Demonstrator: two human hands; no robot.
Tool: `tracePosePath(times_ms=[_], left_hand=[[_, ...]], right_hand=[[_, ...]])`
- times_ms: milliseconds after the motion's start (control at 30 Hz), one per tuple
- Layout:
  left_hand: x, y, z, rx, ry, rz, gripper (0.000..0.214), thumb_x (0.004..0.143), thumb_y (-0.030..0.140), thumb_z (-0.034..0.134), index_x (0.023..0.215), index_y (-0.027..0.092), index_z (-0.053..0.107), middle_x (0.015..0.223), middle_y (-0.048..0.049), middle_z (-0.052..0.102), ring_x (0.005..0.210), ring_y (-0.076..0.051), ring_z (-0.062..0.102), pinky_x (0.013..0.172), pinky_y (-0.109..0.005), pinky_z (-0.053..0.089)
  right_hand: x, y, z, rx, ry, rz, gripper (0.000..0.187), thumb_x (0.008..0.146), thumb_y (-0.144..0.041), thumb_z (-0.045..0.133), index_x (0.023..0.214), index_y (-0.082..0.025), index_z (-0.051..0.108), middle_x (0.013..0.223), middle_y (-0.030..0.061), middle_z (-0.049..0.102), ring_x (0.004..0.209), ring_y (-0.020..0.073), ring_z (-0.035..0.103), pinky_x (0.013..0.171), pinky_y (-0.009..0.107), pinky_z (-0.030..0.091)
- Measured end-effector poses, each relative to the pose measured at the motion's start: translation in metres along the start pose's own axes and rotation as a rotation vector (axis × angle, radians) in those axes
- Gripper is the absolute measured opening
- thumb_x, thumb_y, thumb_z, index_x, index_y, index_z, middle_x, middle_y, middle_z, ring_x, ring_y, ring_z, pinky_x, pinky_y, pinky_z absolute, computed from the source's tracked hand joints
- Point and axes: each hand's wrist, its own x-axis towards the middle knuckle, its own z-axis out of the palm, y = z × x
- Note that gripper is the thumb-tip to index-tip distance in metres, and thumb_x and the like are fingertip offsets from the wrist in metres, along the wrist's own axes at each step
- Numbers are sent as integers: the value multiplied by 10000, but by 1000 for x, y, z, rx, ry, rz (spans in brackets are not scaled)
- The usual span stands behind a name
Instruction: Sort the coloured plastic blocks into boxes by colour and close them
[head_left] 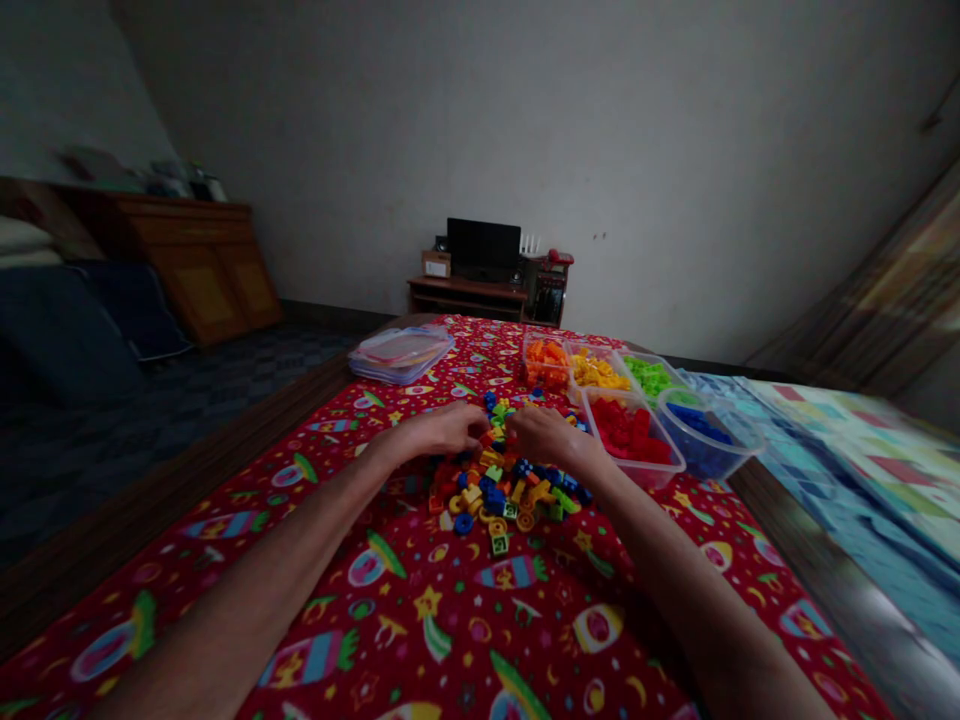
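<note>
Your left hand (442, 430) and right hand (547, 437) curl over a big heap of small bright plastic blocks (502, 485), on the red rocket cloth (225, 525). I can't tell if they grip any. Fast pushing could knock blocks away. There are two hands, five clear plastic tubs (637, 475) on the far right, and too many blocks to count.

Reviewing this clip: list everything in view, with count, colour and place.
Building pieces: many, mixed colours, heaped mid-cloth
Printed cloth: one, red with rockets, under the pile
Tub of orange pieces: one, clear, far edge
Tub of yellow pieces: one, clear, beside orange
Tub of green pieces: one, clear, beside yellow
Tub of red pieces: one, clear, nearest the pile
Bowl of blue pieces: one, clear, right of red
Flat plastic box: one, clear, far left
Monitor: one, black, by far wall
Cabinet: one, brown wood, far left
Patterned mat: one, multicoloured, right
Left hand: one, on pile
Right hand: one, on pile
</note>
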Motion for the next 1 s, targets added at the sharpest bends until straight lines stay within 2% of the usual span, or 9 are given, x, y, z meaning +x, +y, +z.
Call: tracePosePath(times_ms=[133,267,400,533,667,767,867,1000], left_hand=[[4,-13,2,-301,39,-2,205,698,275,584,851,148,633,775,-15,675,705,-165,613,639,-238,463],[8,-21,7,-538,73,-36,424,675,353,622,1043,145,591,774,-22,688,718,-186,636,637,-273,494],[10,-26,9,-560,107,-53,558,664,445,656,1123,140,574,778,-32,697,731,-203,647,642,-295,505],[11,-30,12,-543,135,-56,505,640,493,670,998,139,628,868,-52,709,784,-214,644,669,-299,513],[10,-27,13,-547,152,-51,432,639,487,652,899,142,645,836,-36,702,767,-199,632,683,-294,505],[10,-19,12,-583,158,-37,395,641,480,648,847,143,655,822,-31,698,757,-189,625,680,-286,499],[12,-12,12,-618,178,-25,366,654,466,643,832,147,659,819,-31,700,763,-186,629,690,-288,502],[14,-9,9,-541,229,-29,314,684,429,629,835,155,654,810,-27,696,754,-183,630,705,-292,507]], right_hand=[[3,9,0,39,56,-1,264,868,-174,444,1066,-136,615,1052,127,649,959,200,603,752,252,436],[3,15,-2,115,152,-7,254,897,-189,410,1031,-132,617,982,117,663,877,174,607,703,238,407],[5,17,-4,253,188,-6,307,864,-149,454,1140,-125,584,994,111,667,888,161,599,704,221,387],[9,21,-1,283,132,-2,371,822,-114,477,1173,-134,594,982,106,678,872,163,604,680,215,377],[11,23,3,293,245,0,288,843,-153,470,1067,-134,649,895,101,684,780,149,595,631,220,348],[10,20,3,358,339,-85,251,885,-220,457,992,-123,663,800,81,671,669,116,550,586,218,312],[9,15,-1,395,360,-117,239,892,-254,478,923,-119,672,752,62,654,609,94,500,553,215,273],[6,16,-5,357,378,-49,248,892,-273,478,883,-132,681,727,56,647,608,100,499,551,218,264]])
